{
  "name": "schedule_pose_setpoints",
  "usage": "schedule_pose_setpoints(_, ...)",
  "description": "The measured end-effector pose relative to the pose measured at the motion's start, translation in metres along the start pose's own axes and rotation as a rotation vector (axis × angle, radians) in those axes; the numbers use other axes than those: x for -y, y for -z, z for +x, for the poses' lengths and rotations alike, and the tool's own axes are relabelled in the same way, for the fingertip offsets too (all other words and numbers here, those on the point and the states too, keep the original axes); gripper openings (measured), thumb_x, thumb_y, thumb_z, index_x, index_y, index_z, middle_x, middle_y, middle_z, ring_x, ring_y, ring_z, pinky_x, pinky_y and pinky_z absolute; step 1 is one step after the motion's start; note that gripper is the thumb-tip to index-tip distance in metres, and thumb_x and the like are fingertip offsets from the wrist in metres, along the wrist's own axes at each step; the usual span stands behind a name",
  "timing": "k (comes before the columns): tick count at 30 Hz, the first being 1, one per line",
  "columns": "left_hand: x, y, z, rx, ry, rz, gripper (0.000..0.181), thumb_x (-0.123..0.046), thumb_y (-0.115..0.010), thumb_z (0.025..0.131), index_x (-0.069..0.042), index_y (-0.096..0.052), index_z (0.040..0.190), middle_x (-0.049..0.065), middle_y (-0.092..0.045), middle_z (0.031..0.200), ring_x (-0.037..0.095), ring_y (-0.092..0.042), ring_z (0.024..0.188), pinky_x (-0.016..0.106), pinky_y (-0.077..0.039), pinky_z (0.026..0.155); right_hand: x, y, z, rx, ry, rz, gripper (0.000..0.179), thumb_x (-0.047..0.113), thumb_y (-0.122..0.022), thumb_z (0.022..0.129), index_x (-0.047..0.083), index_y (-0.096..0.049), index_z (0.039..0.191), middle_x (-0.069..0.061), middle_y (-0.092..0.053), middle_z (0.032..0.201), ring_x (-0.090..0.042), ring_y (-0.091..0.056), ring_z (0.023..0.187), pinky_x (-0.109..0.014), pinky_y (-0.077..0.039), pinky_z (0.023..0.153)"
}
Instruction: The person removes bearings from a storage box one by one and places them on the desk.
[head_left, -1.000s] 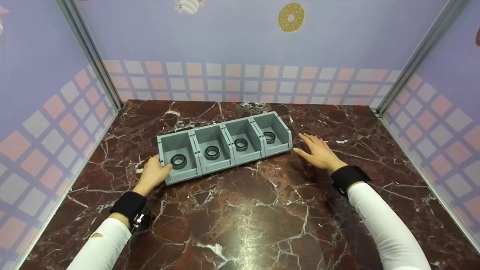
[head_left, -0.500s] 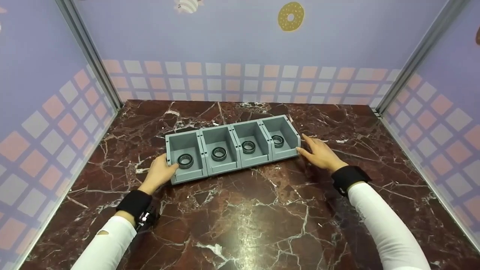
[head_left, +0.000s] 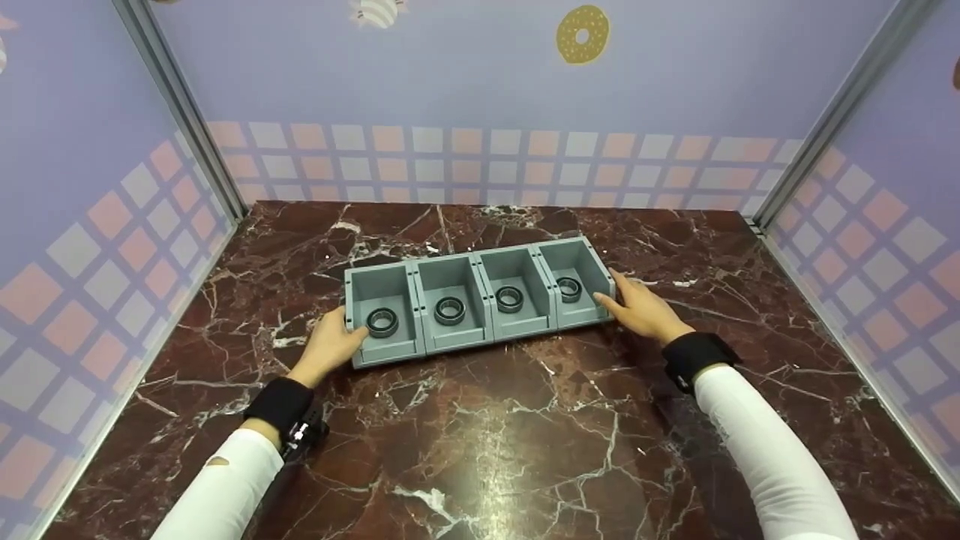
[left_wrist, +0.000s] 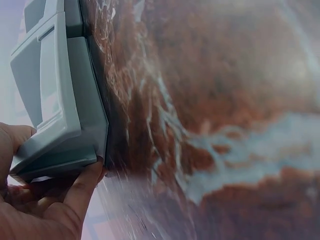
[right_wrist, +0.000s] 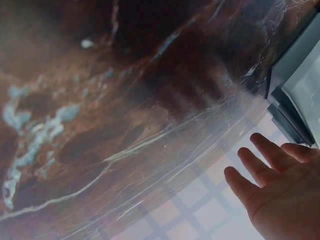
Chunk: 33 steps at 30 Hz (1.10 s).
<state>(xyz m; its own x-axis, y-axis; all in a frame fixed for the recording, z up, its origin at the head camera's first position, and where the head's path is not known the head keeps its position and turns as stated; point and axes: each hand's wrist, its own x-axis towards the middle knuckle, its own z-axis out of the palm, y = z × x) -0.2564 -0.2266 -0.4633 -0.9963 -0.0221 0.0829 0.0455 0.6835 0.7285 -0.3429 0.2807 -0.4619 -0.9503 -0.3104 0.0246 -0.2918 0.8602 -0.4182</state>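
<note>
Unit: a gray four-compartment bin row (head_left: 459,341), set at a slant on the desk (head_left: 540,457) between both hands; full contact beneath cannot be confirmed from here. Each compartment contains one black ring (head_left: 450,322). Left hand (head_left: 330,346): grips the left end wall, thumb over the rim. Right hand (head_left: 646,309): fingers extended at the right end wall, thumb over its edge; no firm hold is evident. Handling: the row appears stiff, smooth and fairly light; the rings probably slide under tilt. Hold both end walls, keep level. Markings: no legible brand or lettering; a pale mark on the left wristband (head_left: 279,403) is too small to read.
</note>
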Motion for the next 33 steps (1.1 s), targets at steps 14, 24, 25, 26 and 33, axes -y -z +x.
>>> schedule_pose_setpoints(14, -0.003, -0.006, 0.007, 0.023, -0.01, -0.044, 0.041, -0.005, -0.059, 0.094, 0.016, -0.058, 0.129, 0.016, -0.069, 0.087, 0.015, -0.056, 0.063, 0.038, -0.051, 0.074, -0.002, -0.003, -0.004, -0.165, 0.061, 0.043, 0.053, 0.013, -0.06, 0.102, -0.012, -0.045, 0.147, -0.024, -0.066, 0.097, -0.038, -0.064, 0.087, -0.057, -0.048, 0.083)
schedule_pose_setpoints(24, -0.006, -0.009, 0.013, 0.054, -0.015, -0.055, 0.041, -0.004, -0.056, 0.092, 0.017, -0.057, 0.128, 0.001, -0.055, 0.065, 0.01, -0.044, 0.054, 0.033, -0.045, 0.07, -0.006, -0.005, -0.012, -0.203, 0.048, 0.088, 0.047, 0.006, -0.061, 0.097, -0.013, -0.052, 0.139, -0.026, -0.07, 0.101, -0.036, -0.065, 0.083, -0.054, -0.05, 0.077)
schedule_pose_setpoints(25, -0.006, -0.009, 0.014, 0.06, -0.015, -0.054, 0.042, -0.005, -0.056, 0.092, 0.017, -0.056, 0.128, -0.002, -0.051, 0.062, 0.009, -0.043, 0.052, 0.032, -0.044, 0.067, -0.006, -0.005, -0.013, -0.204, 0.047, 0.086, 0.047, 0.006, -0.061, 0.097, -0.013, -0.053, 0.139, -0.025, -0.07, 0.098, -0.035, -0.064, 0.081, -0.054, -0.05, 0.075)
schedule_pose_setpoints(26, -0.006, -0.009, 0.015, 0.065, -0.017, -0.059, 0.043, -0.005, -0.056, 0.093, 0.018, -0.056, 0.129, -0.004, -0.046, 0.06, 0.009, -0.041, 0.051, 0.031, -0.042, 0.066, -0.007, -0.005, -0.014, -0.209, 0.048, 0.085, 0.046, 0.006, -0.061, 0.096, -0.013, -0.054, 0.138, -0.024, -0.07, 0.097, -0.034, -0.064, 0.08, -0.053, -0.05, 0.075)
schedule_pose_setpoints(33, -0.008, -0.011, 0.02, 0.087, -0.028, -0.091, 0.043, -0.004, -0.056, 0.095, 0.016, -0.056, 0.133, -0.007, -0.039, 0.055, 0.006, -0.035, 0.047, 0.027, -0.038, 0.06, -0.011, -0.002, -0.022, -0.244, 0.064, 0.092, 0.039, 0.004, -0.064, 0.093, -0.007, -0.06, 0.13, -0.018, -0.071, 0.087, -0.029, -0.063, 0.072, -0.049, -0.05, 0.068)
